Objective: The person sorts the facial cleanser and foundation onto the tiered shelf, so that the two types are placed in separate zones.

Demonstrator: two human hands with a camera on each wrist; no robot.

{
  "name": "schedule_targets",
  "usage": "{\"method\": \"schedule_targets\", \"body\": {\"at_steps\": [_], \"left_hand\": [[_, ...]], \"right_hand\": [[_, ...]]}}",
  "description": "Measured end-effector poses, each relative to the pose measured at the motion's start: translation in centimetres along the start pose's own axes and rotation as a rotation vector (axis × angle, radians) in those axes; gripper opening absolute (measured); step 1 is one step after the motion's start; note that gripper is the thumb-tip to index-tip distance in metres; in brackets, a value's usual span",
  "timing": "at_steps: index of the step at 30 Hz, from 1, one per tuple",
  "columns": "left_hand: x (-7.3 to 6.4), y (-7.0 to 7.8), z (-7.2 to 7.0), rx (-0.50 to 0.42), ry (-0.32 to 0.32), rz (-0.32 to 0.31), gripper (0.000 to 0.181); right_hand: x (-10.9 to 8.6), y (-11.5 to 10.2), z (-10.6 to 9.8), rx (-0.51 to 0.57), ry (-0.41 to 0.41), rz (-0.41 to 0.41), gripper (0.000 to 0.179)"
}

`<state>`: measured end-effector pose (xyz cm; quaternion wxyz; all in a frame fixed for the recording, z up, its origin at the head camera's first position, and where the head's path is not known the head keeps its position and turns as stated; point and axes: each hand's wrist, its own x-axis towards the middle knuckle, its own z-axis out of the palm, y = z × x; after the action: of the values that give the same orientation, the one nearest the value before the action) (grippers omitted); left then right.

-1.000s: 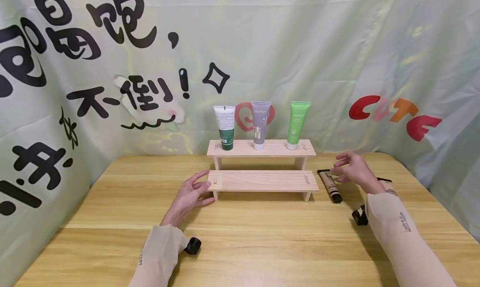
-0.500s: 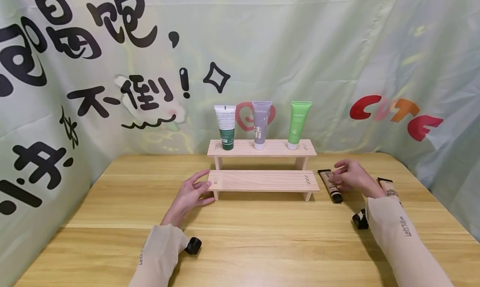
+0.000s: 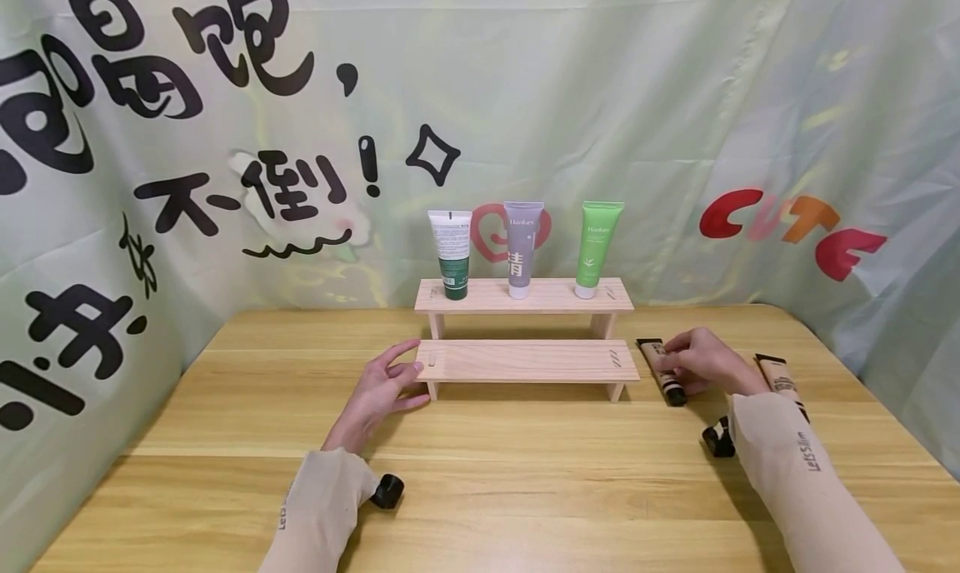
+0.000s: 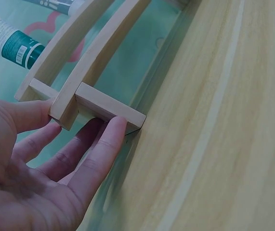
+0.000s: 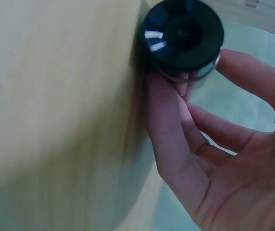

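At the left end of the low wooden step shelf (image 3: 525,360), my left hand (image 3: 380,386) touches the board and leg with its thumb and fingertips. In the left wrist view, the hand's fingers lie lightly against the end of the shelf leg (image 4: 111,107). My right hand (image 3: 705,363) holds a tan squeeze tube (image 3: 654,356) with a black cap (image 5: 183,36), thumb on one side and fingers on the other. The tube lies on the table right of the shelf. A second tan tube (image 3: 782,379) lies beyond the right wrist, partly hidden by the sleeve.
On the upper shelf board (image 3: 555,296) stand a white-and-green tube (image 3: 452,256), a grey-purple tube (image 3: 521,248) and a bright green tube (image 3: 598,244). A printed curtain (image 3: 600,98) hangs behind the wooden table (image 3: 510,481).
My right hand has come down and its fingers have closed around the sides of the nearer tan tube. The left hand stays at the shelf's end.
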<state>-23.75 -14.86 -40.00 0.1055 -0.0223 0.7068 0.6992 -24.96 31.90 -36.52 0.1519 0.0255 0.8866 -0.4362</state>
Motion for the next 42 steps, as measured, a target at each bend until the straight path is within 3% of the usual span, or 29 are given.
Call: {"method": "schedule_targets", "body": {"at_steps": [19,24,36,42], "left_hand": [[0.0,0.1,0.0,-0.003,0.001,0.003,0.049],[0.0,0.0,0.0,0.003,-0.002,0.001,0.049],[0.0,0.0,-0.1,-0.003,-0.002,0.007,0.049],[0.0,-0.1,-0.1,-0.007,0.002,0.001,0.048]], "right_hand": [[-0.2,-0.8,0.5,-0.063,-0.011,0.024,0.045],[-0.4,-0.5,0.2,-0.027,-0.013,0.018,0.058],[-1.1,-1.9,-0.2,0.099,0.106,-0.015,0.061],[-1.5,-2.7,-0.1,0.154,0.180,-0.079,0.063]]}}
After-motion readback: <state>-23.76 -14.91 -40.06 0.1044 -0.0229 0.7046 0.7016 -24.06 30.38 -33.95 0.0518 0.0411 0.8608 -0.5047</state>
